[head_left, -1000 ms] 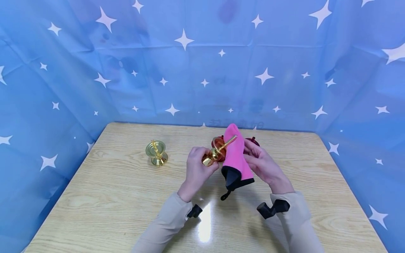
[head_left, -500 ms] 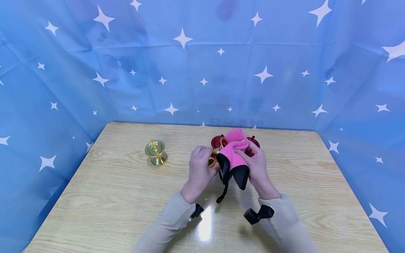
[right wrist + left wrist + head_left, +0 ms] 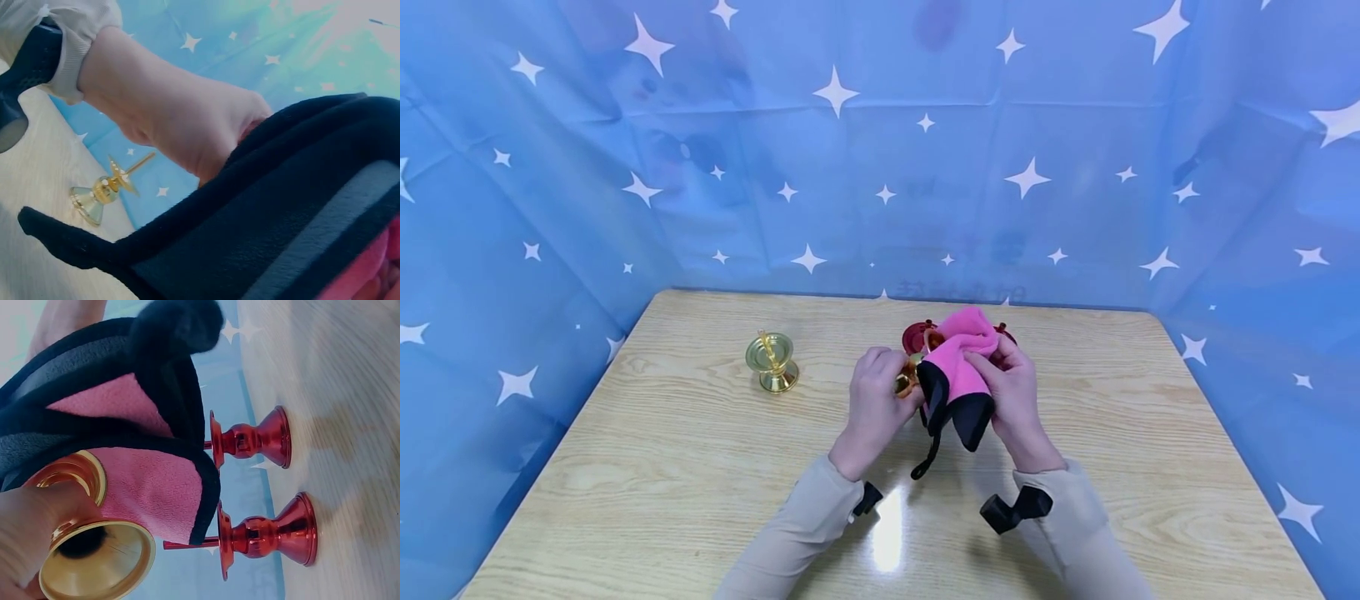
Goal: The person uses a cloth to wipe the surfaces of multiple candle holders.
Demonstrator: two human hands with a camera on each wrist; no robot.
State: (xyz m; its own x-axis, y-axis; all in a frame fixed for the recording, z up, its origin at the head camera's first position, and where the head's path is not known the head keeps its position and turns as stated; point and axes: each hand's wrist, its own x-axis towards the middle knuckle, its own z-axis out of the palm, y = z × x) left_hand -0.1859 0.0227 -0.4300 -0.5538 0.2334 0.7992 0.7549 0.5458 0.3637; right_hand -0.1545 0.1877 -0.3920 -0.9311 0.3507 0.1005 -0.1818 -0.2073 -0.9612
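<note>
Pale wood-grained counter (image 3: 625, 475) runs beneath both forearms and back to a blue backdrop (image 3: 880, 150) printed with white stars. Nearest, each sleeve carries a black wrist device (image 3: 1033, 502). Beyond the cuffs, the left hand (image 3: 874, 404) is curled round a gold holder (image 3: 906, 382), thumb at the narrow waist between base and dish (the base's hollow underside faces the left wrist camera); that waist probably gives a secure seat while leaving the dish free for contact. Beside it, the right hand (image 3: 1018, 404) pinches a pink cloth (image 3: 955, 362) bunched over the dish end, likely so the soft fabric can follow the curved metal. Its black edging (image 3: 972, 421) and loop (image 3: 927, 458) hang down, presumably because the grip takes only the pink part. Holder and cloth are up off the counter, partly hiding two red holders (image 3: 292, 528) (image 3: 275, 434) behind them, upright side by side on flared bases, which should steady them. Off to the left, well apart from both hands, a second gold holder (image 3: 778, 379) stands upright, perhaps placed there to leave working room.
</note>
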